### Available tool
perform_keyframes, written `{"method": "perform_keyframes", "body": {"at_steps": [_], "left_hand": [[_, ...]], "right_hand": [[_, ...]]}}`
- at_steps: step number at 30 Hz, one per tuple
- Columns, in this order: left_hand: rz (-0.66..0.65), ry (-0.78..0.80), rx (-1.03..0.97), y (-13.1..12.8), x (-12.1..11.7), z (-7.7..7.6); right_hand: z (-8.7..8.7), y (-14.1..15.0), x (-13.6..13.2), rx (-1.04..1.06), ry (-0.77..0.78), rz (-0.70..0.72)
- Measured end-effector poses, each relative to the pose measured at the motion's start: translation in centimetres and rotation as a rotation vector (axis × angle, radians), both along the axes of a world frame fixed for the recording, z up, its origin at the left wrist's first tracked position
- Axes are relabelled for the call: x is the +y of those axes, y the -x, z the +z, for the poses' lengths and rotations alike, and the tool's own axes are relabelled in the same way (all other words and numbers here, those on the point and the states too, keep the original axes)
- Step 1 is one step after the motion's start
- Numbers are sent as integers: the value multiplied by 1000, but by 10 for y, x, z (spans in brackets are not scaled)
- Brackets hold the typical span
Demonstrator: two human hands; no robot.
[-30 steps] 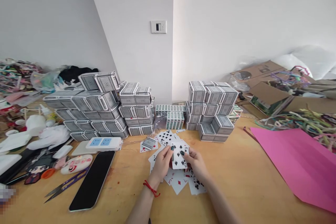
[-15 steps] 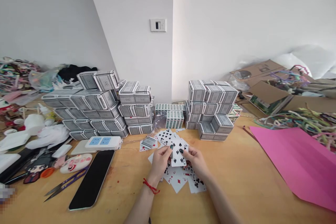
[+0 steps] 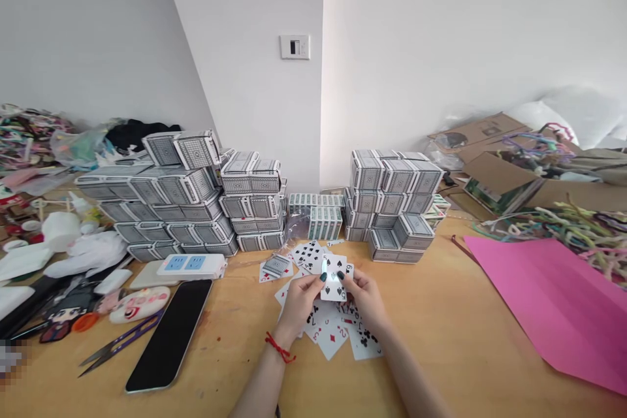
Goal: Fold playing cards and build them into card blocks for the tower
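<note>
My left hand (image 3: 300, 302) pinches the left edge of a five of spades (image 3: 334, 290), thumb on its face. From the other side my right hand (image 3: 366, 298) grips the right edge, its thumb also on the front. Behind the five another playing card (image 3: 349, 269) peeks out at the upper right, a 6 in its corner. Light glares off the middle of the five. Under and around both hands lie scattered face-up playing cards (image 3: 332, 339), partly hidden by them. A face-down card (image 3: 277, 266) rests on a red five at the pile's far left.
Card-covered block stacks stand at the back left (image 3: 191, 189) and back right (image 3: 396, 202), with green-white bundles (image 3: 326, 222) between. On the left are a phone (image 3: 169, 336), thread snips (image 3: 120, 343) and a power strip (image 3: 192, 266). Pink paper (image 3: 553, 307) lies right.
The held cards have risen slightly and tilted, so the five now catches glare. More of the card behind shows at the right. Both hands keep hold.
</note>
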State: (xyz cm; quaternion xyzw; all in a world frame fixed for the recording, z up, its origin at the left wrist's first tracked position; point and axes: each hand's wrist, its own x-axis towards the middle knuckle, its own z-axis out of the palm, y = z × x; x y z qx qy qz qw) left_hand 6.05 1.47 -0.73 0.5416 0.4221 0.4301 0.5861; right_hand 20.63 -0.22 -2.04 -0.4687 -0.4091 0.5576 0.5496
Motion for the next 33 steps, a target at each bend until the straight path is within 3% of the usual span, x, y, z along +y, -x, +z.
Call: {"method": "perform_keyframes", "body": {"at_steps": [4, 13, 26, 30, 33], "left_hand": [[-12, -30, 56, 2, 1, 4], [62, -71, 150, -3, 0, -4], [64, -46, 99, -5, -3, -5], [162, -99, 93, -3, -1, -6], [117, -86, 69, -1, 1, -8]], "right_hand": [[-1, -1, 1, -31, -27, -9], [-7, -1, 3, -139, -7, -20], [-3, -3, 3, -58, 2, 10], [-3, -6, 3, -94, 1, 53], [-4, -7, 3, -166, 4, 56]]}}
